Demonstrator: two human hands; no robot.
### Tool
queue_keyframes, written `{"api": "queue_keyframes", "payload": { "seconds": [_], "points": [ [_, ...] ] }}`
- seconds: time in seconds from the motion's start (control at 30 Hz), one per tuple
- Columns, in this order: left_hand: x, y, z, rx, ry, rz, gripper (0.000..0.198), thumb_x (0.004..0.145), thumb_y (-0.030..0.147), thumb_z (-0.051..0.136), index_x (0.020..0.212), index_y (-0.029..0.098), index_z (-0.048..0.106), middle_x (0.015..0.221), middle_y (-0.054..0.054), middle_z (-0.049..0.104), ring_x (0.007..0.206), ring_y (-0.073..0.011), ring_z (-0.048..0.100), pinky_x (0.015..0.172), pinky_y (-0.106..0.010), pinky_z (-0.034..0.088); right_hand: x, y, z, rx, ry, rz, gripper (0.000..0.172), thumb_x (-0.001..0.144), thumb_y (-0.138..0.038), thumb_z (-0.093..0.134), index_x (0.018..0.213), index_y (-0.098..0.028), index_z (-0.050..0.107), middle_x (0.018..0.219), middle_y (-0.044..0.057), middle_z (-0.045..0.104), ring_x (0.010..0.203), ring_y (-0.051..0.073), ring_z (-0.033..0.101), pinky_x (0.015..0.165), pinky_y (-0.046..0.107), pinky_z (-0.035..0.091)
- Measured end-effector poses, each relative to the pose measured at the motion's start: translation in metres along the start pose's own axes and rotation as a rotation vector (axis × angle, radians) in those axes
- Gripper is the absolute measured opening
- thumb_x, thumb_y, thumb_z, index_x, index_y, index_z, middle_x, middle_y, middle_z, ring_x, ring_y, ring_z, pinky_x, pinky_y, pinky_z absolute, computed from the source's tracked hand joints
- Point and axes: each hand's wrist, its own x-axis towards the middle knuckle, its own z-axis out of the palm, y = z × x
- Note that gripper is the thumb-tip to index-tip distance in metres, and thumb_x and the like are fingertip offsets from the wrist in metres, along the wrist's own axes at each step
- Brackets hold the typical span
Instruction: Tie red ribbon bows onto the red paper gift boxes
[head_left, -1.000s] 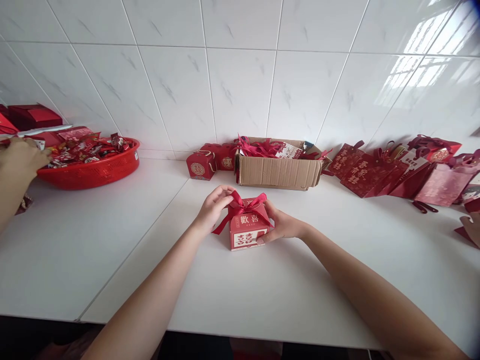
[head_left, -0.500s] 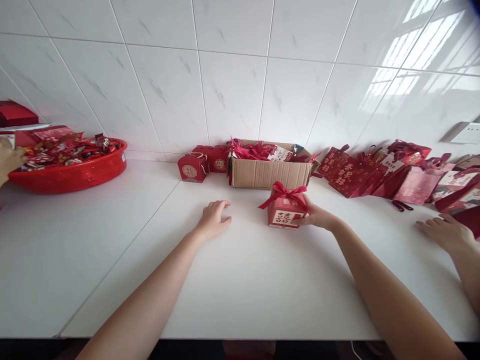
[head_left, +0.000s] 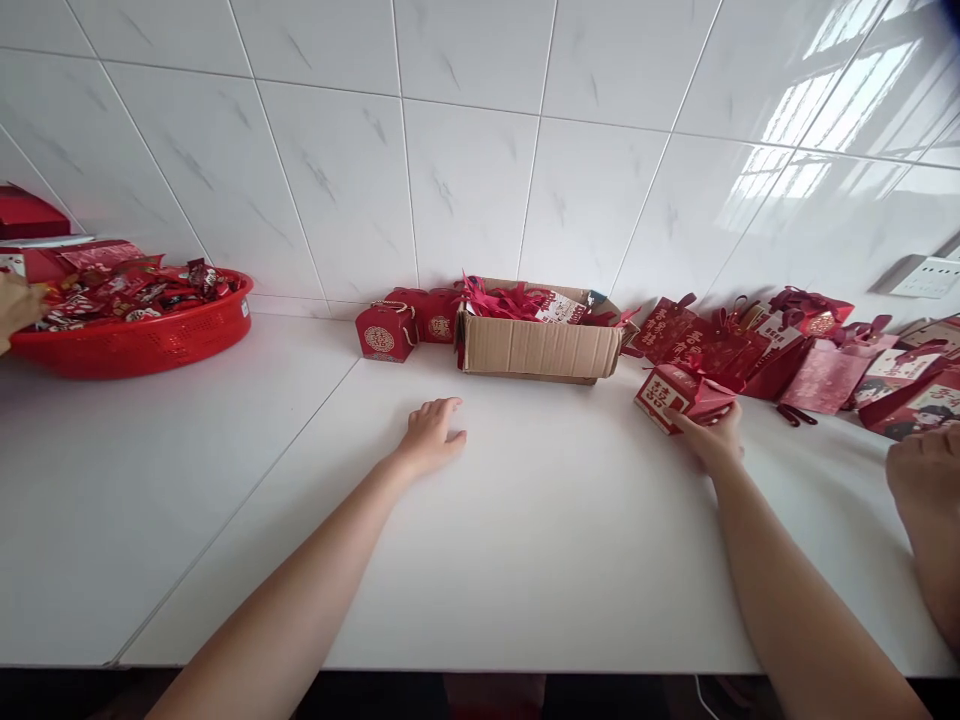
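My right hand [head_left: 716, 437] grips a red gift box [head_left: 684, 393] with a ribbon on top and a cream double-happiness label on its front. The box is tilted, in front of the red gift bags on the right. My left hand [head_left: 433, 436] rests on the white tabletop [head_left: 525, 560], fingers apart and nothing in them. Beyond it, near the wall, stands a cardboard box [head_left: 536, 347] filled with red ribbons and a printed card. Left of that carton is a small red box [head_left: 385, 331] with a rope handle and a gold round emblem.
A red plastic basket [head_left: 150, 348] heaped with wrapped sweets stands at the left, with another person's hand [head_left: 19, 305] at its edge. Several red and pink gift bags [head_left: 814, 375] line the right wall side. Another person's hand [head_left: 926, 480] is at the right edge.
My right hand has carried the gift box to the right, and the box has gone from upright to tilted. My left hand stays put. The other person's hand at the right has shifted right.
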Motion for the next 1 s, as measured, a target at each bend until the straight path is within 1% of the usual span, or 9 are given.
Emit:
{"api": "queue_keyframes", "payload": {
  "seconds": [0.1,0.2,0.3,0.37,0.47,0.63,0.73,0.87,1.0],
  "points": [
    [0.000,0.002,-0.001,-0.003,0.001,-0.011,0.050,0.077,0.030,0.050,0.125,0.021,0.039,0.122,-0.013,0.053,0.119,-0.0311,0.042,0.099,-0.049,0.027,-0.002,-0.003,0.008,-0.063,0.154,0.142,0.108,0.051,-0.060,0.073,0.137,-0.019,0.022,0.137,0.021,0.043,0.124,0.038,0.042,0.106,0.062,0.015],
    [0.000,0.003,-0.002,-0.017,0.012,-0.026,0.049,0.075,0.029,0.053,0.122,0.022,0.042,0.120,-0.010,0.055,0.118,-0.0304,0.044,0.100,-0.048,0.028,-0.006,-0.007,0.008,-0.058,0.156,0.140,0.117,0.051,-0.063,0.072,0.142,-0.020,0.013,0.143,0.022,0.034,0.129,0.036,0.037,0.107,0.061,0.013],
    [0.001,0.002,-0.002,-0.034,0.058,-0.079,0.048,0.071,0.029,0.058,0.116,0.024,0.045,0.116,-0.008,0.058,0.117,-0.0298,0.045,0.099,-0.045,0.031,-0.017,-0.017,0.006,-0.076,0.267,0.063,0.116,0.060,-0.067,0.064,0.145,-0.015,0.004,0.150,0.024,0.016,0.139,0.037,0.017,0.108,0.062,0.008],
    [0.004,0.000,-0.001,-0.035,0.132,-0.160,0.051,0.069,0.031,0.060,0.116,0.023,0.044,0.116,-0.010,0.057,0.117,-0.0318,0.045,0.098,-0.045,0.032,-0.033,-0.029,0.013,-0.095,0.339,-0.112,0.102,0.074,-0.065,0.051,0.146,-0.011,0.001,0.153,0.022,0.006,0.141,0.035,0.003,0.110,0.059,0.005],
    [0.016,-0.012,-0.002,-0.031,0.290,-0.335,0.060,0.070,0.039,0.061,0.121,0.020,0.038,0.119,-0.015,0.053,0.119,-0.0360,0.042,0.094,-0.048,0.035,-0.068,-0.053,0.037,-0.166,0.240,-0.446,0.084,0.084,-0.054,0.043,0.147,-0.013,0.006,0.153,0.020,0.004,0.141,0.035,-0.002,0.107,0.063,0.004],
    [0.053,-0.051,-0.030,-0.034,0.511,-0.502,0.080,0.068,0.047,0.064,0.131,0.016,0.025,0.133,-0.019,0.040,0.127,-0.0345,0.036,0.099,-0.045,0.035,-0.112,-0.077,0.074,-0.270,-0.205,-1.122,0.061,0.083,-0.034,0.051,0.140,-0.033,0.030,0.152,0.009,0.022,0.141,0.033,0.013,0.109,0.059,0.008],
    [0.075,-0.078,-0.053,-0.050,0.602,-0.612,0.100,0.061,0.050,0.070,0.135,0.011,0.015,0.142,-0.026,0.027,0.132,-0.0418,0.025,0.102,-0.053,0.028,-0.106,-0.076,0.078,-0.207,-0.165,-1.077,0.063,0.085,-0.032,0.049,0.142,-0.032,0.023,0.153,0.009,0.014,0.141,0.032,0.011,0.108,0.057,0.016],
    [0.097,-0.103,-0.065,-0.101,0.581,-0.704,0.118,0.052,0.060,0.073,0.137,0.007,0.009,0.138,-0.033,0.032,0.128,-0.0479,0.030,0.100,-0.057,0.025,-0.087,-0.072,0.080,-0.085,-0.024,-0.880,0.069,0.087,-0.031,0.044,0.146,-0.029,0.009,0.152,0.013,0.012,0.141,0.033,0.011,0.105,0.061,0.021],
    [0.114,-0.114,-0.064,-0.070,0.540,-0.717,0.117,0.051,0.063,0.071,0.137,0.008,0.013,0.129,-0.030,0.046,0.121,-0.0466,0.041,0.098,-0.059,0.026,-0.082,-0.071,0.087,-0.099,-0.059,-0.893,0.069,0.087,-0.031,0.045,0.146,-0.031,0.009,0.153,0.012,0.012,0.141,0.034,0.011,0.103,0.063,0.021]
  ]
}}
